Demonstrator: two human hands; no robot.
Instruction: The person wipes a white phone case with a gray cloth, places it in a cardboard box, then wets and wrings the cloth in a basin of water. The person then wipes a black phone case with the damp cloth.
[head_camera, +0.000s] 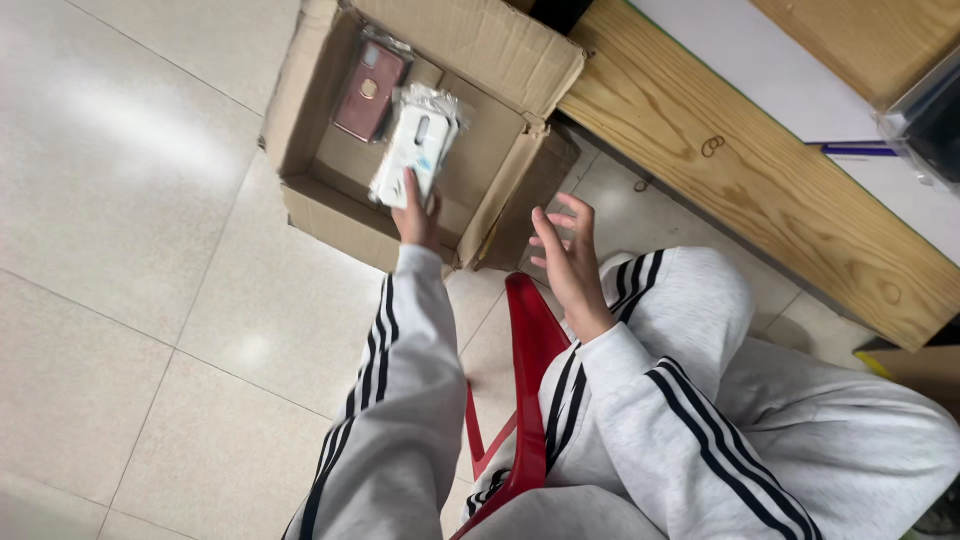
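My left hand (416, 216) grips the lower end of a white phone case in clear plastic wrap (415, 148) and holds it over the open cardboard box (500, 50) on the floor. A pink phone case in a clear wrap (368, 88) lies inside the box, just beyond the white one. My right hand (566, 256) hovers to the right of the box, holding nothing, with its fingers apart and loosely curled. Both arms wear grey sleeves with black stripes.
I sit on a red plastic stool (527, 350), knees in grey trousers. A wooden bench or table edge (760, 170) runs diagonally at the right, with white sheets (760, 60) and a pen on top. Pale floor tiles (120, 250) spread to the left.
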